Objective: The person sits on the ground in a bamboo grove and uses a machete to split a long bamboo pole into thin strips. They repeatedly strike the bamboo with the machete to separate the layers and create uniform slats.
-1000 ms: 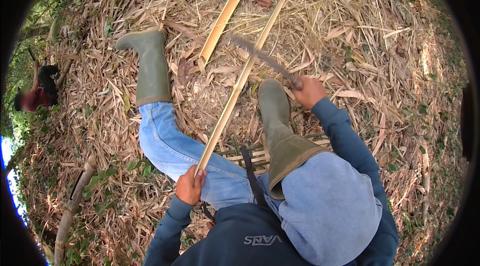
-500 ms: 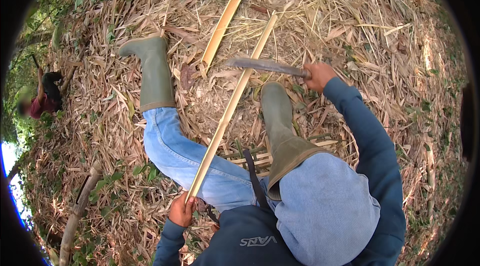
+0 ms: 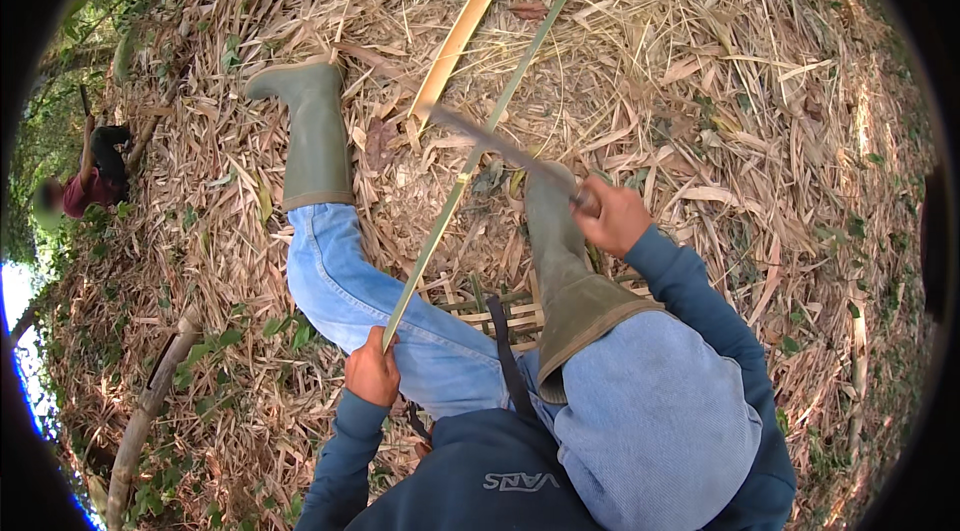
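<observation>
My left hand [image 3: 373,370] is closed on the near end of a long, narrow bamboo strip [image 3: 437,229], above my left thigh. The strip slants away to the upper right, its green outer side showing. My right hand [image 3: 612,218] grips the handle of a machete [image 3: 500,147], whose blurred blade points to the upper left and crosses the strip past its middle. Whether the blade touches the strip I cannot tell. Beyond the blade tip, a wider split bamboo piece [image 3: 468,23] rests on the leaf litter, its pale hollow side up.
My rubber boots [image 3: 318,136] flank the strip. Several cut bamboo strips [image 3: 520,316] lie under a dark strap [image 3: 505,346] between my legs. A log [image 3: 150,411] lies at the lower left. Another person [image 3: 90,171] is at the far left among plants. Dry leaves cover the ground.
The bamboo strip has turned from its pale inner side to its green side. My left hand has moved slightly forward; my right hand has brought the machete left and nearer to me.
</observation>
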`<action>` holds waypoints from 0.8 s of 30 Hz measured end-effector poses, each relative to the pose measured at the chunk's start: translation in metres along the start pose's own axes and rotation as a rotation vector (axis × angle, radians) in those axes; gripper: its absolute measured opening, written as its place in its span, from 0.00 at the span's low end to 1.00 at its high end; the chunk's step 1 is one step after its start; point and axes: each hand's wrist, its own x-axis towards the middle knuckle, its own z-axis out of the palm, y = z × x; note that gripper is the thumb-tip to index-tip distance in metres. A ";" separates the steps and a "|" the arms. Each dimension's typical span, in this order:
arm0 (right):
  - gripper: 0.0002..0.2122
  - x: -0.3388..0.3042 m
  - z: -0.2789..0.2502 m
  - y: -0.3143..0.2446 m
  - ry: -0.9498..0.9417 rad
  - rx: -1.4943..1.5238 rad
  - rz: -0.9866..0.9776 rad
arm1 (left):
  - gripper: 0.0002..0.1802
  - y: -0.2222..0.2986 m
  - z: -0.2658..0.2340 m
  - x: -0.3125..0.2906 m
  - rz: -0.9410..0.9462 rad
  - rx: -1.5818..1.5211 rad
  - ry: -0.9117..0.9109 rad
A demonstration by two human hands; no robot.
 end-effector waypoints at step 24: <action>0.12 0.052 -0.017 0.074 -0.055 -0.383 0.210 | 0.09 -0.019 -0.009 -0.042 -0.050 -0.091 -0.163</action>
